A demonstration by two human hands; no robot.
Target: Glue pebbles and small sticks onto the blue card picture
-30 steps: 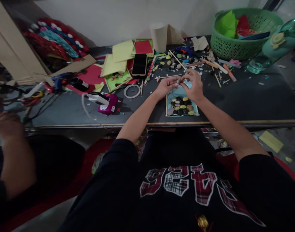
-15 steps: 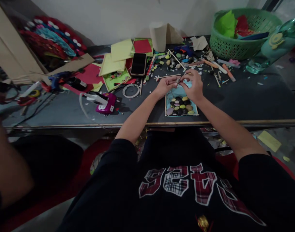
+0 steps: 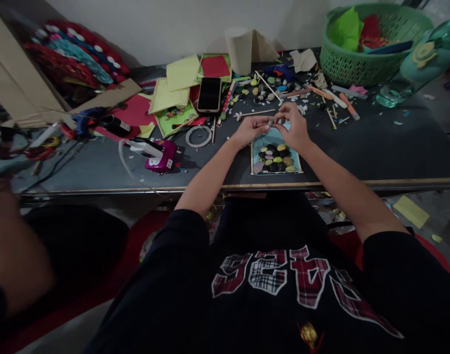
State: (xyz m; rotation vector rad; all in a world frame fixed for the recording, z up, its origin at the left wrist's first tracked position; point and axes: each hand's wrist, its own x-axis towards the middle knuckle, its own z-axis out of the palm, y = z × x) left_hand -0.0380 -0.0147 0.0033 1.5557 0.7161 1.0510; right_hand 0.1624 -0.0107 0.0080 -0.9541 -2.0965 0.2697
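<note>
My left hand [image 3: 250, 132] and my right hand [image 3: 294, 129] meet above the far end of a small framed panel [image 3: 253, 162]. The fingertips of both are closed on a small grey-brown piece [image 3: 271, 123], too small to tell its kind. A thin dark strand [image 3: 262, 139] hangs below my left fingers over the panel's light-blue backing. Black, yellow, brown and mauve pebbles [image 3: 274, 160] lie packed in the near half of the panel. My hands partly hide its far end.
Loose pebbles and sticks [image 3: 263, 92] litter the table behind my hands. Left stand a phone [image 3: 209, 95], a tape ring [image 3: 198, 136] and a purple device [image 3: 161, 156]. A green basket [image 3: 352, 63] and a bottle [image 3: 409, 73] stand right. Another person's arm [image 3: 16, 246] is at far left.
The view has shifted slightly. Both hands stay together over the panel with the small piece between their fingertips; the right fingers have moved only a little. The other person's arm has shifted slightly.
</note>
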